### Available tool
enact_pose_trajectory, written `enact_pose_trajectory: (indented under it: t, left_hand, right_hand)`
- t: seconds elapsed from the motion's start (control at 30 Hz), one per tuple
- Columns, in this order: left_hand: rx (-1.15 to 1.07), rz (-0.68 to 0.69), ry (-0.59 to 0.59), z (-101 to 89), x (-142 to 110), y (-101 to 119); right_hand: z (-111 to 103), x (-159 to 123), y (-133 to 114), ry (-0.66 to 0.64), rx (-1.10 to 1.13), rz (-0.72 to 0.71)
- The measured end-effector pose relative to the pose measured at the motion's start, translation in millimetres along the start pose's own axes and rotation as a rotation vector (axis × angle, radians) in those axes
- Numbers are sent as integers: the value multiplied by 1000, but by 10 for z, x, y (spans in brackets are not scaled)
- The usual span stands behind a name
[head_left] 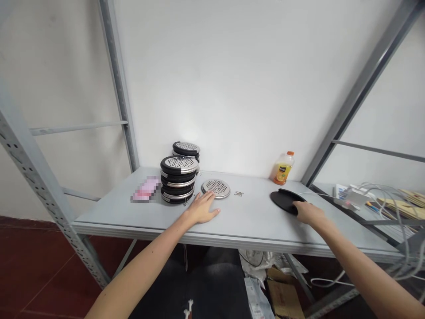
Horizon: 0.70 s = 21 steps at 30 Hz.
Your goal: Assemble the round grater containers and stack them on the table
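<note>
My left hand rests with fingers spread, its fingertips at the near edge of a round silver perforated metal disc lying flat on the shelf. At the right, my right hand has its fingers closed on the near edge of a round black disc with a raised rim. Left of my left hand stands a stack of perforated metal discs with black rims. A second stack shows partly behind it. Several small metal clips lie between my hands.
An orange-capped juice bottle stands at the back right of the grey metal shelf. A blurred pink item lies at the left. White cables and a white box are at the far right. Upright posts flank the shelf.
</note>
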<state>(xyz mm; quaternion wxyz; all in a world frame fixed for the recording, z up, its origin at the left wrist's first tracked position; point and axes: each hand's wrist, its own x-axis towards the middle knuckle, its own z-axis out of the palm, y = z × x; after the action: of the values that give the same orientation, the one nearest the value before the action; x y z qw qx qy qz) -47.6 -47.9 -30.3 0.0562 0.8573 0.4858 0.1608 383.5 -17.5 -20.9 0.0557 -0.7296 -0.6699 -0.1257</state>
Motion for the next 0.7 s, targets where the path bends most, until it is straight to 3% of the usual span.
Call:
enact_pose_trajectory:
  t: [0.03, 0.1, 0.27, 0.43, 0.53, 0.63, 0.7]
  left_hand:
    - [6, -12, 1, -17, 27, 21]
    - [16, -31, 1, -57, 90, 63]
    - [1, -33, -10, -128, 153, 83]
    - [-125, -7, -17, -127, 37, -3]
    - [-285, 1, 108, -172, 12, 26]
    - [-440, 31, 268, -282, 37, 121]
    - [-513, 53, 344, -381, 61, 177]
  right_hand:
    - [-24, -10, -44, -97, -49, 8]
    - [-107, -9, -168, -170, -88, -25]
    - [-391, 111, -463, -127, -38, -145]
    - [-739, 180, -644, 63, 140, -371]
    - [-925, 72, -776, 231, 346, -576]
    - [-980, -84, -931, 394, 400, -653]
    - [-934, -162, -1022, 437, 405, -695]
